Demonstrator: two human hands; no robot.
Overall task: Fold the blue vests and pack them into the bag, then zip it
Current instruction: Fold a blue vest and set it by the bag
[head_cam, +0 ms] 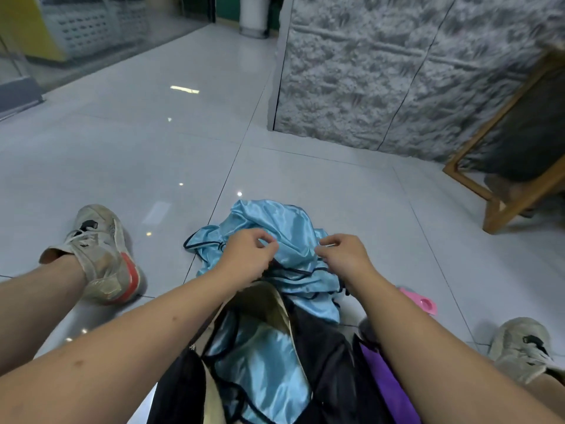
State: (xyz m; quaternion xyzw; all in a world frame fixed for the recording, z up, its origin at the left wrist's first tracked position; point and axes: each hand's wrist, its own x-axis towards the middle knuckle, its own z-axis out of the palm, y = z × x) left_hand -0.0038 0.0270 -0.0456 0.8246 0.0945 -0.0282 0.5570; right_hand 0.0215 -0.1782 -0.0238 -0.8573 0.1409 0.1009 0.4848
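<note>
Both hands (293, 255) curled, pinching vest (290, 228).

Both bare forearms reach forward from the lower corners of the view and converge toward the middle. The left hand (249, 255) is seen from the back, wrist bent slightly inward, its fingers (270, 244) curled with the thumb closing against them in a pinch. The right hand (342, 255) sits level with it and just beside it, also back-up, fingers curled down and tips drawn together in a pinch. The two hands are close but apart. Both legs are stretched out forward, one on either side of the arms.
</note>
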